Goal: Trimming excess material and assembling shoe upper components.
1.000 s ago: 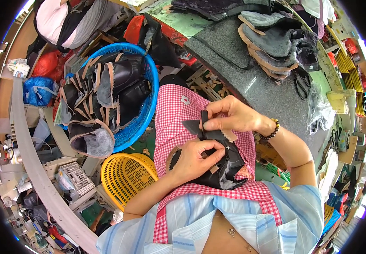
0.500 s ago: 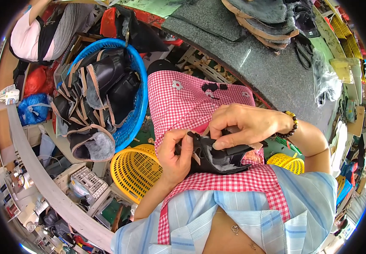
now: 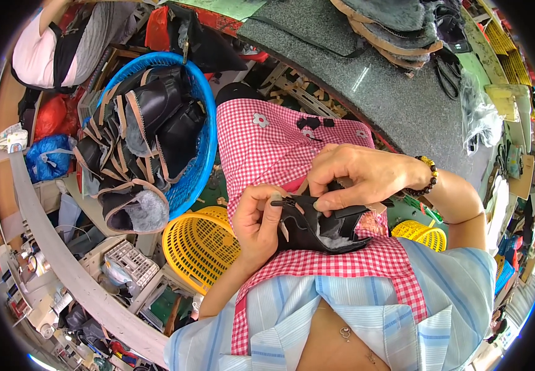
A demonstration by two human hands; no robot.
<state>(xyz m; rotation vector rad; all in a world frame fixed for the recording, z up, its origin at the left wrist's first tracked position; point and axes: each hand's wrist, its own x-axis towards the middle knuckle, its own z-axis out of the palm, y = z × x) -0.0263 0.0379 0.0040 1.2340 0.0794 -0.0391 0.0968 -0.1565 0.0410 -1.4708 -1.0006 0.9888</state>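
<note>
A black shoe upper (image 3: 307, 229) with grey fur lining lies across my lap, over the red checked apron (image 3: 249, 148). My left hand (image 3: 258, 219) pinches its left end between thumb and fingers, where a small dark tab sticks up. Over the upper's top edge, my right hand (image 3: 360, 179) is closed, its thumb pressing the black leather against the bent fingers. Part of the fur shows in the opening below. What lies under the right fingers is hidden.
At the left stands a blue basket (image 3: 208, 133) heaped with black fur-lined shoe uppers (image 3: 156, 102). Yellow baskets (image 3: 184, 253) flank my lap. Fur-lined pieces (image 3: 397, 31) and scissors (image 3: 445, 74) lie on the grey worktop (image 3: 366, 105) ahead. Another person's sleeve (image 3: 32, 55) shows far left.
The upper has turned a little in my hands; its top edge now lies flatter and less fur shows. My right thumb has shifted slightly up along the edge. Both hands keep their hold.
</note>
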